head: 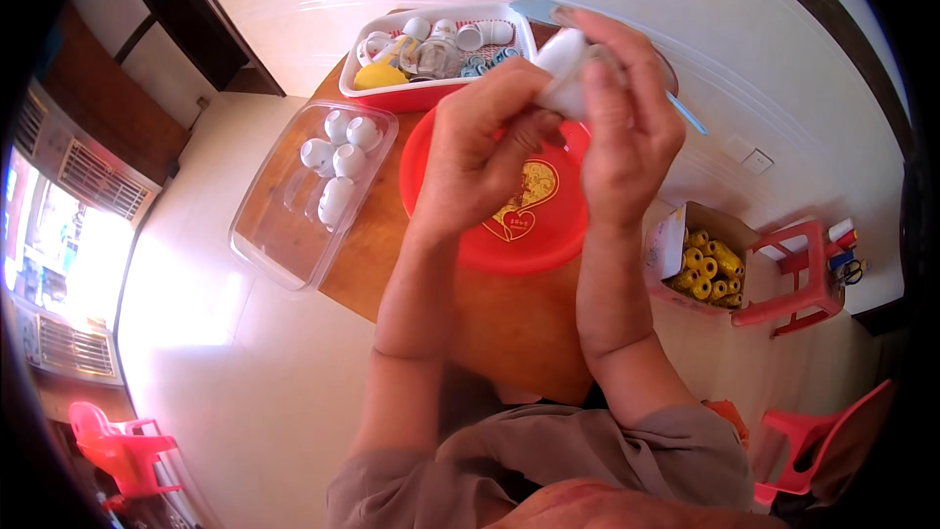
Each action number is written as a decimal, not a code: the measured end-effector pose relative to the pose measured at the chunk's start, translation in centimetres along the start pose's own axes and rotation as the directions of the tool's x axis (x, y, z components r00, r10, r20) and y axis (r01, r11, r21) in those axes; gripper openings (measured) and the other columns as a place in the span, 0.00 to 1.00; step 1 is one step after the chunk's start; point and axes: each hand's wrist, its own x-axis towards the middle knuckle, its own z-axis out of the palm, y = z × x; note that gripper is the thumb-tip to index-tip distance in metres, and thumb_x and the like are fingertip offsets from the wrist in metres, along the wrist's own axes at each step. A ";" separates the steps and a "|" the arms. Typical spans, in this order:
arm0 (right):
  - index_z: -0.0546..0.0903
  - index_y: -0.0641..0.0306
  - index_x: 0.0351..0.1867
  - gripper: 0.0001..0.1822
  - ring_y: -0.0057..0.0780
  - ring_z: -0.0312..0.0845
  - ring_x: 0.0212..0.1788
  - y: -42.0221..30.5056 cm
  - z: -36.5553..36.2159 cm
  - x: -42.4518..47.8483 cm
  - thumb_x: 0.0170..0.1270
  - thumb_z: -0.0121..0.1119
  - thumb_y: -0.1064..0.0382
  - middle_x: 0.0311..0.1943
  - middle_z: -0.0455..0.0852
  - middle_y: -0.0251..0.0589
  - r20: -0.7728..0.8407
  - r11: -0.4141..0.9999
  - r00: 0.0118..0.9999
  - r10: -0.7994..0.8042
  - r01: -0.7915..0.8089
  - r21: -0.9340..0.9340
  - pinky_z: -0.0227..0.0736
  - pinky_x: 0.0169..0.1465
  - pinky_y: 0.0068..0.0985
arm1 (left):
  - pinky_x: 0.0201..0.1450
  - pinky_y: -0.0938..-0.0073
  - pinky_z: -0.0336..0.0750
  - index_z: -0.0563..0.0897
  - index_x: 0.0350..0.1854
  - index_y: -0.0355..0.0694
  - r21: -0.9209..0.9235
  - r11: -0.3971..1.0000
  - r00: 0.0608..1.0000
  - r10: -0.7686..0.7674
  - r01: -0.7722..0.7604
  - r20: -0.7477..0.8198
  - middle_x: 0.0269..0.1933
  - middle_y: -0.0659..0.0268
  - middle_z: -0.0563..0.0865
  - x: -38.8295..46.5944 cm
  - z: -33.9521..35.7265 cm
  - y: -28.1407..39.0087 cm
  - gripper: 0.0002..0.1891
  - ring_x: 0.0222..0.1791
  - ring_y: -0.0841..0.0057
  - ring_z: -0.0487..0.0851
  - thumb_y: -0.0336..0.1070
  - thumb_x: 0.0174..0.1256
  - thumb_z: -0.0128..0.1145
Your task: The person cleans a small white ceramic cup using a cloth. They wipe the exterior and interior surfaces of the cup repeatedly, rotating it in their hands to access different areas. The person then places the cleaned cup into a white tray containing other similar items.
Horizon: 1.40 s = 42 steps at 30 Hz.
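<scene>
Raised above a red plastic basin (477, 242), my left hand (477, 147) and my right hand (624, 117) both grip a small white cup (559, 50). The fingers of my left hand pinch its lower side, while my right fingers wrap around the far side. Much of the cup is hidden by the fingers, and the lower white part is blurred. A gold heart-shaped print (525, 198) decorates the basin's bottom. Left of the basin, several white cups (349, 160) rest, mostly upside down, in a clear plastic lid or tray (268, 250).
A red-and-white tray (440, 94) at the back holds white cups, a glass jar (435, 59) and a yellow item (380, 76). All this stands on a wooden table (514, 330). To the right are a carton (664, 242) of yellow spools (708, 267) and a red stool (811, 272).
</scene>
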 end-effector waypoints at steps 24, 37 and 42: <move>0.80 0.70 0.46 0.12 0.29 0.76 0.37 -0.8 0.2 -0.3 0.66 0.51 0.67 0.37 0.81 0.42 0.071 0.991 0.990 0.119 -0.115 -0.065 0.71 0.43 0.24 | 0.28 0.81 0.73 0.77 0.43 0.32 0.085 0.990 0.992 0.111 -0.116 0.059 0.35 0.62 0.81 0.3 -0.9 -0.5 0.12 0.30 0.76 0.81 0.18 0.56 0.56; 0.81 0.69 0.46 0.14 0.24 0.77 0.40 -0.4 -0.7 0.0 0.68 0.52 0.61 0.37 0.83 0.36 0.207 0.773 0.864 0.459 -0.503 0.386 0.71 0.45 0.22 | 0.24 0.82 0.75 0.78 0.37 0.30 0.263 0.951 0.984 0.140 -0.164 0.109 0.37 0.63 0.81 0.0 -1.0 1.2 0.12 0.24 0.79 0.80 0.11 0.52 0.50; 0.81 0.69 0.45 0.14 0.22 0.78 0.39 0.5 -0.8 -0.1 0.69 0.51 0.60 0.37 0.83 0.36 0.205 0.630 0.827 0.523 -0.537 0.561 0.72 0.44 0.19 | 0.25 0.79 0.74 0.78 0.37 0.31 0.272 0.955 0.992 0.106 -0.120 0.067 0.36 0.63 0.80 0.4 -0.7 0.6 0.14 0.24 0.76 0.80 0.10 0.50 0.49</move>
